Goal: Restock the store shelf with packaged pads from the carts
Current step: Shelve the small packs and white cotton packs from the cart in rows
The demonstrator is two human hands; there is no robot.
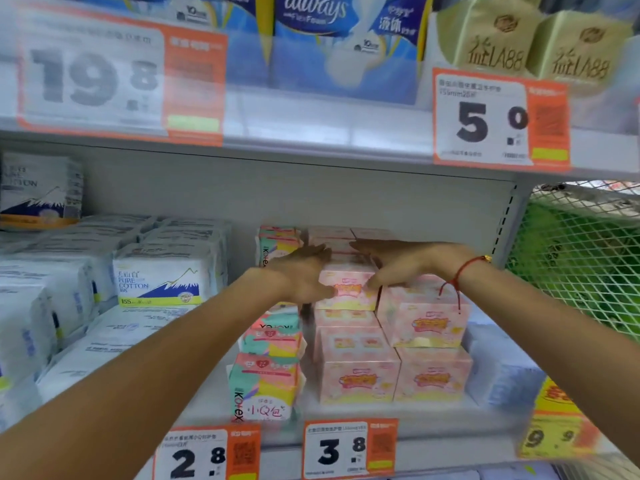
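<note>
Both my hands reach into the middle shelf (346, 431). My left hand (304, 271) and my right hand (398, 261) press with straight fingers against the two sides of a pink pad pack (348, 289) on top of a stack of like pink packs (360, 368). My thumbs lie on its front face. A second pink pack (424, 317) sits right beside it, below my right wrist. Teal and pink Kotex packs (265, 386) stand in a row just left of the pink stack.
White Pure Cotton packs (159, 275) fill the left of the shelf. Above, blue Always packs (329, 39) and green-gold packs (533, 39) line the upper shelf. A white wire mesh basket (585, 258) with green goods stands at the right. Orange price tags (349, 448) hang along the shelf edges.
</note>
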